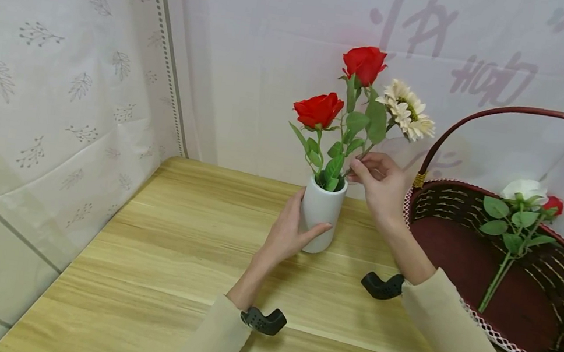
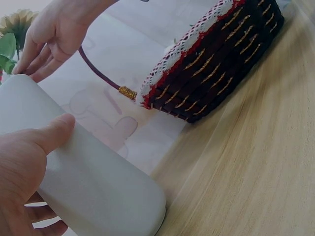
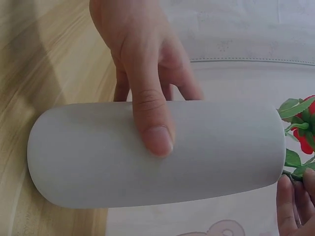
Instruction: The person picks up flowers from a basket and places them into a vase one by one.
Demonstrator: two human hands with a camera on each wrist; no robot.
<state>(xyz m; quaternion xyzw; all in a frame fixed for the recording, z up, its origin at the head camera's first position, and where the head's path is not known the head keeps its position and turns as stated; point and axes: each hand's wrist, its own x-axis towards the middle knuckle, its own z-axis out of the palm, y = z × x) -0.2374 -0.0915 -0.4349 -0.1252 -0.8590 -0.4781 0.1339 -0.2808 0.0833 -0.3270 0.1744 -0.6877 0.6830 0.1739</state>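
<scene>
A white vase (image 1: 320, 219) stands upright on the wooden table. My left hand (image 1: 287, 232) grips its side, with the thumb across the front in the right wrist view. Two red roses (image 1: 319, 110) with green leaves rise out of the vase. At the rim, my right hand (image 1: 380, 185) pinches the stem of a cream daisy-like flower (image 1: 407, 110) between thumb and fingers. That flower leans to the right, beside the taller rose. The lower end of its stem is hidden by the vase and leaves.
A dark woven basket (image 1: 487, 266) with an arched handle and lace trim stands to the right. Inside it lie a white rose (image 1: 525, 191) and a red rose (image 1: 553, 205). Patterned cloth (image 1: 253, 67) hangs behind the table (image 1: 189, 247).
</scene>
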